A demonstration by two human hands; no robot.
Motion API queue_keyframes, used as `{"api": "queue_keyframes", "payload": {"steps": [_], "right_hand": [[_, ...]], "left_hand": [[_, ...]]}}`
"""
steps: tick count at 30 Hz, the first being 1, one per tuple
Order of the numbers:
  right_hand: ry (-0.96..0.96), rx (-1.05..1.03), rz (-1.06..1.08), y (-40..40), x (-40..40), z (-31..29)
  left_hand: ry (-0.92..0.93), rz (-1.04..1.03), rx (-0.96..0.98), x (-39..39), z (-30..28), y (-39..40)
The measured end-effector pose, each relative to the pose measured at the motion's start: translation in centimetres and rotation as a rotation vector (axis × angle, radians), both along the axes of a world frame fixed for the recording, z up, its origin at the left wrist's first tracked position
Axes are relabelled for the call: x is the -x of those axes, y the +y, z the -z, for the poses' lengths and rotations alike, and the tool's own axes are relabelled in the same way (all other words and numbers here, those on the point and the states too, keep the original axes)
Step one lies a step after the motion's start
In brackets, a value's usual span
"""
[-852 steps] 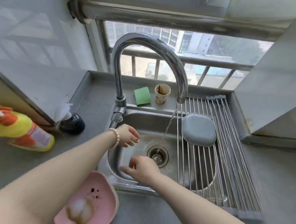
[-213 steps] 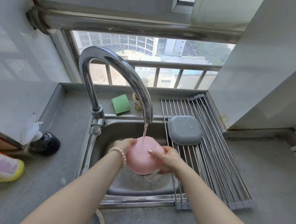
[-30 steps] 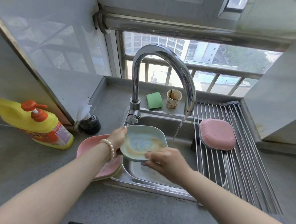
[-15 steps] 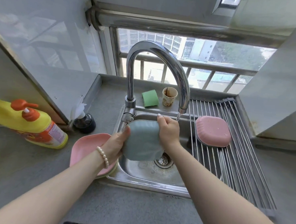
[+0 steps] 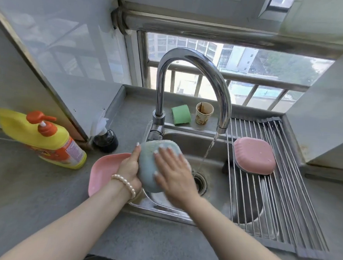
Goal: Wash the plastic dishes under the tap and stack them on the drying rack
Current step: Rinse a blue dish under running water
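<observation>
L hand [image 5: 129, 167] curled in a grip, R hand [image 5: 174, 169] flat, fingers spread, both arms extended

Tap [image 5: 201, 71] arches over the sink [image 5: 213, 193]; pink dish [image 5: 254, 155] seemingly blocks only the rack's [image 5: 282, 205] far end.

The blue dish [image 5: 147, 168], held face-up and dirty a second ago and then lifted under the tap [image 5: 195, 71], is now being held bottom-up to the left of the running water, over the left side of the sink [image 5: 186, 142]. The right hand [image 5: 174, 175], which was gripping the dish's far edge half a second ago, is now lying flat with spread fingers across its back. The left hand [image 5: 130, 167] is gripping its left edge as before. A pink dish [image 5: 253, 155] is now lying upside down on the rack [image 5: 278, 205], covering the grey one from earlier.
</observation>
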State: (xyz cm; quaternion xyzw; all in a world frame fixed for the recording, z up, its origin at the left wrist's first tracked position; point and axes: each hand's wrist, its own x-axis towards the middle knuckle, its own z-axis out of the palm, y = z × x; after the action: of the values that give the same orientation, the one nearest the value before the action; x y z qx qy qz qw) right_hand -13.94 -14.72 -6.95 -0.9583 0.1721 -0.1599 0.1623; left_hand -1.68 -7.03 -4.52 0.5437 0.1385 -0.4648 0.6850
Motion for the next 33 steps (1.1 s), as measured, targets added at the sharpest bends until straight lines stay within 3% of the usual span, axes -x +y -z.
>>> {"api": "queue_keyframes", "payload": {"steps": [3,4,9,11,14,16,19,21,24,28,31,33], "right_hand": [[0.215,-0.272,0.341,-2.1,-2.3,-1.7],[0.248,-0.235,0.393,-1.9,-3.5,-2.5],[0.107,-0.076,0.079,1.2,-3.7,-3.3],[-0.012,0.006,-0.072,0.6,-1.2,-1.9],[-0.018,0.080,0.028,-1.5,0.0,-1.2],[0.131,-0.084,0.264,-2.4,-1.2,-3.6],[0.315,-0.377,0.379,-4.4,-2.7,-5.9],[0.299,-0.593,0.392,-5.5,-2.3,-5.9],[0.127,-0.880,0.435,-5.7,-0.8,-5.3],[-0.017,-0.998,0.302,-5.4,2.6,-5.9],[0.014,-1.057,0.169,-5.7,4.8,-6.3],[0.026,-0.863,0.161,-6.0,5.4,-5.9]], "left_hand": [[-0.067,0.032,-0.035,1.1,-0.3,-0.5],[-0.091,0.043,-0.031,1.6,-0.4,-0.8],[-0.170,0.181,-0.041,2.1,0.1,-1.1],[-0.189,0.112,-0.046,1.6,0.4,-0.9],[-0.246,0.076,-0.082,1.6,-0.1,-1.1],[-0.339,0.156,-0.095,1.9,-0.4,-1.3],[-0.463,0.224,-0.140,1.8,-0.8,-1.8],[-0.567,0.241,-0.224,1.4,-0.6,-2.3],[-0.681,0.256,-0.367,1.6,-0.1,-3.3],[-0.567,0.240,-0.523,2.1,0.1,-4.9],[-0.213,0.297,-0.313,3.3,-0.1,-6.7],[-0.004,0.427,-0.173,4.5,-0.5,-7.4]]}}
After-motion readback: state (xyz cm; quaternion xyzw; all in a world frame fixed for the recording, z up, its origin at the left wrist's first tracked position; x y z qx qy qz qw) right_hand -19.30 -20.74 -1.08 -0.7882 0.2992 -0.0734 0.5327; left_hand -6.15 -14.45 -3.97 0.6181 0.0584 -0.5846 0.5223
